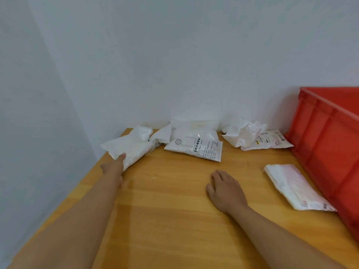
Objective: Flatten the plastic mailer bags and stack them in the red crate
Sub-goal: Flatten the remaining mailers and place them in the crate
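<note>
A person is standing at a wooden desk [174, 210] pushed into a white corner, and the red crate [330, 152] is sitting along the desk's right edge, its ribbed side wall facing the work. The left hand [114, 167] is reaching to the bag farthest from the crate, a puffy white mailer [132, 148] lying at the desk's far left corner; the grip is closing on the mailer's near edge, with the thumb lying on top of the plastic and the fingers hidden underneath it. The right hand [225, 189] is resting palm down on the bare wood, well apart from the crate, fingers relaxed and slightly spread, holding nothing. Against the back wall, a printed white mailer [196, 146] is lying about midway between the gripped bag and the crate, with a small crumpled white piece [162, 135] just beside it on the side away from the crate. Nearer the crate, a crumpled mailer [242, 133] is sitting partly on top of a flatter printed bag [272, 141], which is reaching almost to the crate's wall. One more flattened mailer [295, 186] with pinkish print is lying on the desk right beside the crate's side wall, its near corner touching the base. I cannot see inside the crate from here.
</note>
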Tool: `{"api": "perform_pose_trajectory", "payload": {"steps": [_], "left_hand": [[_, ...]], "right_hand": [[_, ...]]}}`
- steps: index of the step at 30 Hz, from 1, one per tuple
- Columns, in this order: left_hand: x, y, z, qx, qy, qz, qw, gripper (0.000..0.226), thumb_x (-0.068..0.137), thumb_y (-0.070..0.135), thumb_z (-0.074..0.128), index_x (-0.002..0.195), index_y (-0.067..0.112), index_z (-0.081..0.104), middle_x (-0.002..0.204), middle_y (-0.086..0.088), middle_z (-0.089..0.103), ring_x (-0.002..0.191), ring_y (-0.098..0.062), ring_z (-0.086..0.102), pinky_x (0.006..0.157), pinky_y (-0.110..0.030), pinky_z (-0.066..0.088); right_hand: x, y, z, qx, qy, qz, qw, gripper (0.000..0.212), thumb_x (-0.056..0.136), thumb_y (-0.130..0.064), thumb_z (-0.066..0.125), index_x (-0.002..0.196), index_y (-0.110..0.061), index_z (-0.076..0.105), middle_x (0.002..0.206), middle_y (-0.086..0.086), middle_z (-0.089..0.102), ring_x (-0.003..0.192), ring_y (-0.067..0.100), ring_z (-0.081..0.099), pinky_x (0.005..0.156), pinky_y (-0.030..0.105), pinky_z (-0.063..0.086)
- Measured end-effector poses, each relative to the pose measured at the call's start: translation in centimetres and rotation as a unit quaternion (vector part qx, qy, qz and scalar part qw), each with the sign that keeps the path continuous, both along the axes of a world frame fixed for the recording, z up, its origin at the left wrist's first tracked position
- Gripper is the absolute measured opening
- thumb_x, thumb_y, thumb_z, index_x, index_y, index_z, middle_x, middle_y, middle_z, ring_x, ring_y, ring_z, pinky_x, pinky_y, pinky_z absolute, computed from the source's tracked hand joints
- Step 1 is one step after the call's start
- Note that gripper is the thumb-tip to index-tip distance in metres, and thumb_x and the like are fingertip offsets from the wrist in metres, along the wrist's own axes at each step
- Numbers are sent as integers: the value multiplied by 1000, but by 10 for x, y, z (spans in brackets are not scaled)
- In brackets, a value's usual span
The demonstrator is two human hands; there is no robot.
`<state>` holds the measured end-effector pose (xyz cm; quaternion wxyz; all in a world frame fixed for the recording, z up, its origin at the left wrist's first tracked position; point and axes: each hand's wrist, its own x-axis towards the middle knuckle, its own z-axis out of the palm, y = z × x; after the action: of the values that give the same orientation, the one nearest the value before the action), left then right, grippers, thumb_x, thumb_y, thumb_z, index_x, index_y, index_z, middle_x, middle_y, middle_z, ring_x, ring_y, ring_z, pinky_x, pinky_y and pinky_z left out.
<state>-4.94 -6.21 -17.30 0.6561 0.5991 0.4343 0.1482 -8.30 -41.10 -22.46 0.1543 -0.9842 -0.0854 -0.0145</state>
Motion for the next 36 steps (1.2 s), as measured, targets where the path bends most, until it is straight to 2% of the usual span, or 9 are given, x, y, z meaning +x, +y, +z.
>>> {"api": "perform_pose_trajectory", "payload": {"steps": [8, 15, 18, 20, 23, 26, 30, 33, 36], "left_hand": [[11, -3, -12, 5, 26, -56, 998, 54, 88, 16, 68, 136, 3, 48, 131, -11, 55, 116, -31, 54, 95, -44, 48], [-24, -8, -6, -1, -17, -55, 998, 8, 80, 6, 59, 83, 7, 52, 83, -7, 48, 71, -20, 44, 58, -32, 35], [-44, -11, 1, 20, -67, -108, 992, 14, 73, 1, 53, 69, 13, 46, 74, -6, 45, 61, -20, 38, 53, -30, 28], [-57, -22, 9, 55, -114, -181, 975, 23, 81, -7, 49, 72, 14, 52, 73, -3, 54, 59, -18, 43, 53, -28, 32], [-71, -50, 17, 161, -171, -281, 930, 22, 93, -2, 52, 96, 16, 64, 94, -1, 69, 81, -18, 61, 67, -28, 47], [-82, -81, 11, 355, -186, -307, 863, 9, 96, 10, 57, 97, 17, 62, 94, -1, 66, 86, -20, 60, 70, -37, 47], [-104, -128, -6, 620, -281, -233, 695, 17, 86, 4, 45, 85, 12, 60, 84, 0, 57, 76, -18, 48, 64, -27, 39], [-120, -151, -21, 718, -282, -214, 599, 21, 82, 3, 44, 93, 13, 59, 80, -3, 53, 68, -20, 46, 59, -30, 38], [-134, -163, -38, 749, -250, -274, 549, 55, 75, 2, 47, 124, 24, 53, 82, 1, 48, 71, -17, 43, 65, -29, 35]], "right_hand": [[-2, 1, 3, -7, -8, 1, 1000, 52, 101, -46, 30, 148, -23, 35, 160, -2, 27, 148, 16, 19, 120, 36, 15], [-3, 1, 4, -2, 3, 0, 1000, 54, 101, -46, 31, 149, -22, 35, 161, 0, 27, 148, 18, 20, 120, 37, 16], [-4, 0, 8, 16, 13, 2, 1000, 54, 99, -47, 38, 146, -21, 40, 158, -1, 32, 146, 18, 26, 119, 37, 20], [-4, -2, 11, 66, 16, -9, 998, 41, 96, -47, 46, 130, -24, 54, 142, -4, 50, 132, 17, 43, 112, 36, 31], [-7, -9, 22, 284, 56, -53, 956, 19, 96, -40, 53, 97, -26, 65, 105, -9, 65, 103, 17, 60, 91, 36, 47], [-10, -17, 40, 502, 108, -112, 851, 30, 101, -34, 47, 97, -15, 69, 107, 3, 69, 98, 18, 62, 78, 29, 45], [-27, -32, 53, 651, 197, -160, 716, 47, 103, -51, 36, 108, -13, 63, 110, 10, 68, 94, 26, 64, 85, 41, 51], [-47, -42, 55, 640, 240, -155, 713, 46, 100, -55, 41, 117, -16, 58, 107, 8, 63, 98, 27, 61, 87, 51, 56], [-58, -47, 58, 578, 232, -126, 772, 33, 99, -43, 52, 121, -19, 55, 109, 8, 63, 96, 23, 61, 76, 40, 56]]}}
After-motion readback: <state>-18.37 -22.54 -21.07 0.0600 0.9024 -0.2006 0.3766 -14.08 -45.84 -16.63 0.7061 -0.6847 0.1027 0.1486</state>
